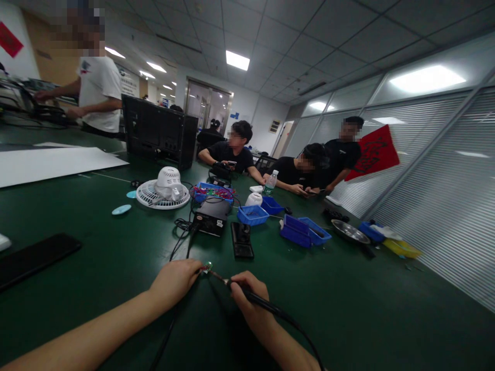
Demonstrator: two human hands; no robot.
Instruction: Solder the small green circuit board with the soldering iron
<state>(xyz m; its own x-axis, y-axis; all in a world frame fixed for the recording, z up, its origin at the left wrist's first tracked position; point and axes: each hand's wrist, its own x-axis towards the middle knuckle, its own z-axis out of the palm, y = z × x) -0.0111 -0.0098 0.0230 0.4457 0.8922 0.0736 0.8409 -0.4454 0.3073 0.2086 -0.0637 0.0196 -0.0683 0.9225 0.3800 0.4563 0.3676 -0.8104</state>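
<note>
My left hand point(178, 279) is closed at the fingertips on a small green circuit board point(208, 267) with thin red wires, just above the green table point(185, 335). In my right hand point(251, 298) is a soldering iron point(247, 294), gripped like a pen, its black cable trailing toward the lower right. The iron's tip points left and reaches the board or lies very close to it; whether they touch I cannot tell. Beyond my hands stands a black soldering station box point(211, 216), with a black stand point(243, 241) to its right.
A blue tray point(214, 200) of wired boards sits behind the box. White fan parts point(164, 193) lie to the left, near a black monitor point(158, 129). Blue bins point(253, 216), a bottle point(270, 183) and a metal bowl point(350, 232) are rightward. Several people are around the table.
</note>
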